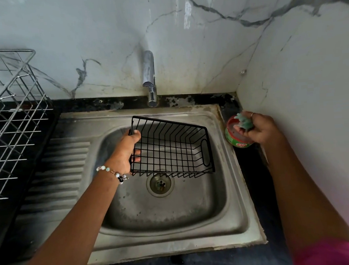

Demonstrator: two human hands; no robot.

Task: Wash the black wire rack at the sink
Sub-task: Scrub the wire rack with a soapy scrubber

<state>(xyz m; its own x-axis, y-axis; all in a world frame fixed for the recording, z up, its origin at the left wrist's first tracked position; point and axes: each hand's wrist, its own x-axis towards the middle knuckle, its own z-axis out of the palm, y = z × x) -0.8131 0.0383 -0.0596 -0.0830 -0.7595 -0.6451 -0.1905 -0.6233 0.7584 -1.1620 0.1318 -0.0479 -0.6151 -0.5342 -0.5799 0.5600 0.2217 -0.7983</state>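
A black wire rack (171, 148), shaped like a shallow basket, hangs tilted over the basin of the steel sink (234, 192). My left hand (127, 150) grips its left end, thumb on the top rim and fingers through the wires. My right hand (257, 129) holds a green scrubber (244, 121) pressed into a round green and red soap tub (235, 140) on the counter right of the sink. The chrome tap (149, 75) stands behind the basin with no water running.
A silver wire dish rack (7, 116) stands on the dark counter at the left, beside the sink's ribbed drainboard (63, 166). The drain (159, 182) lies below the black rack. Marble-patterned walls close in behind and at the right.
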